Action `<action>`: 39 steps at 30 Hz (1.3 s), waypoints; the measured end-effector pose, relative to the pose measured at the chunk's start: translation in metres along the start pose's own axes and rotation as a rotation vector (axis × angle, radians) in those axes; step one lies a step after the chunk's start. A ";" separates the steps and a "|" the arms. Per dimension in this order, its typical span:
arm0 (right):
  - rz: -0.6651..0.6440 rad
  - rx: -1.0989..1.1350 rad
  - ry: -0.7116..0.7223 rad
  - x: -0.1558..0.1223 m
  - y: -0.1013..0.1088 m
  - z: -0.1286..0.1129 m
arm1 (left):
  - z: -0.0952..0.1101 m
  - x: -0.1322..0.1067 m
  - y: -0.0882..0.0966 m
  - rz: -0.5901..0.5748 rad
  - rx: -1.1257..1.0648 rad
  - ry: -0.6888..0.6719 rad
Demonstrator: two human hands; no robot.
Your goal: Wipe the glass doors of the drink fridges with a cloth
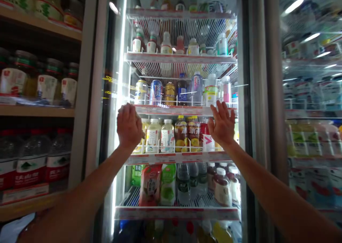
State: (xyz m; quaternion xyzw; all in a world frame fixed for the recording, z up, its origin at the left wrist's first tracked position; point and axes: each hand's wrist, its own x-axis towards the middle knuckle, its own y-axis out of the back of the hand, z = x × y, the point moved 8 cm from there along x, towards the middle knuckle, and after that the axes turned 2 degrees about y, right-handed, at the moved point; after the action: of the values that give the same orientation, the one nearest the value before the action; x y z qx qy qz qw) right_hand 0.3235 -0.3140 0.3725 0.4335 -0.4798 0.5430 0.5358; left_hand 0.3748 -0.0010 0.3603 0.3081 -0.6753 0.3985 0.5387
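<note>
My left hand is raised before the left side of a lit drinks cooler. Its fingers are curled together, and a pale edge shows beside them; what it is I cannot make out. On the right, my right hand is held up with fingers spread and nothing in it. Light streaks lie across the glass front of the cooler; whether either palm touches it I cannot tell. Behind the hands stand white-capped tea bottles, yellow-capped iced tea bottles and a pink-labelled bottle.
Above are cans and bottles on wire shelves. Lower down stand a red carton, a green carton and clear bottles. Wooden shelves with jars flank the left; another stocked cooler is at right.
</note>
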 end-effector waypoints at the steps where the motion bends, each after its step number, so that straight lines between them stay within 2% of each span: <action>1: -0.005 0.004 0.001 0.000 0.000 0.000 | 0.018 -0.005 -0.005 -0.020 -0.020 -0.047; 4: -0.006 0.019 0.005 -0.001 -0.001 0.001 | 0.086 -0.027 -0.021 -0.150 -0.091 -0.341; 5: -0.003 0.021 0.009 -0.001 0.000 0.001 | 0.100 -0.035 -0.022 -0.182 -0.104 -0.431; 6: 0.003 0.022 0.012 0.000 0.000 0.001 | 0.105 -0.039 -0.022 -0.202 -0.111 -0.487; 7: 0.011 0.023 0.014 0.000 0.001 0.002 | 0.100 -0.040 -0.019 -0.209 -0.110 -0.496; 8: 0.019 0.024 0.017 0.000 0.001 0.002 | 0.086 -0.037 -0.016 -0.198 -0.099 -0.454; 11: 0.034 0.033 0.021 -0.001 0.002 0.001 | 0.020 -0.017 -0.001 -0.078 -0.025 -0.137; 12: 0.033 0.038 0.020 -0.001 0.001 0.000 | 0.005 -0.013 0.002 -0.031 -0.002 -0.035; 13: 0.031 0.044 0.018 -0.001 0.001 0.000 | -0.001 -0.012 0.004 0.004 0.011 0.028; 14: 0.026 0.052 0.014 -0.001 0.000 0.000 | 0.004 -0.012 0.002 0.015 0.010 0.043; 15: 0.022 0.059 0.011 -0.001 0.000 0.000 | 0.018 -0.015 -0.002 -0.003 -0.004 0.010; 18: 0.012 0.078 0.006 0.000 -0.001 0.001 | 0.086 -0.033 -0.018 -0.145 -0.075 -0.283; 19: 0.009 0.083 0.006 0.001 0.000 0.002 | 0.103 -0.039 -0.021 -0.188 -0.090 -0.383; 20: 0.005 0.087 0.008 0.001 0.000 0.003 | 0.111 -0.043 -0.022 -0.220 -0.097 -0.461; 21: 0.000 0.089 0.008 0.000 0.001 0.004 | 0.110 -0.044 -0.020 -0.237 -0.096 -0.513; 23: -0.007 0.084 0.002 -0.005 0.003 0.005 | 0.081 -0.032 -0.014 -0.225 -0.067 -0.485; 24: -0.007 0.078 0.000 -0.009 0.004 0.004 | 0.059 -0.022 -0.010 -0.193 -0.043 -0.414; 26: -0.002 0.064 -0.001 -0.019 0.006 0.000 | 0.011 0.001 0.001 -0.062 0.029 -0.131; 27: 0.001 0.059 0.003 -0.024 0.006 -0.003 | -0.003 0.006 0.004 -0.009 0.050 -0.024; 28: 0.001 0.055 0.009 -0.029 0.005 -0.006 | -0.004 0.008 0.005 0.019 0.054 0.031; 29: 0.000 0.053 0.014 -0.033 0.004 -0.009 | 0.006 0.006 0.001 0.015 0.040 0.014; 30: -0.001 0.050 0.015 -0.036 0.003 -0.011 | 0.027 0.001 -0.005 -0.023 0.010 -0.062; 32: 0.000 0.049 0.012 -0.038 0.003 -0.012 | 0.078 -0.017 -0.020 -0.143 -0.072 -0.302; 34: 0.001 0.052 0.014 -0.037 0.003 -0.011 | 0.113 -0.036 -0.027 -0.236 -0.138 -0.491; 35: 0.000 0.053 0.016 -0.037 0.003 -0.010 | 0.117 -0.041 -0.026 -0.261 -0.155 -0.532; 36: -0.002 0.054 0.017 -0.036 0.003 -0.010 | 0.111 -0.042 -0.024 -0.267 -0.161 -0.529; 37: -0.007 0.054 0.017 -0.036 0.003 -0.009 | 0.096 -0.038 -0.019 -0.250 -0.158 -0.476; 39: -0.015 0.053 0.006 -0.036 0.002 -0.009 | 0.048 -0.023 -0.006 -0.153 -0.125 -0.227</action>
State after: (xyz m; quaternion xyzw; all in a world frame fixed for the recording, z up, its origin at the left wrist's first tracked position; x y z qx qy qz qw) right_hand 0.3234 -0.3111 0.3352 0.4497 -0.4604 0.5527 0.5294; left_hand 0.3624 -0.0462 0.3345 0.3675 -0.7300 0.2761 0.5058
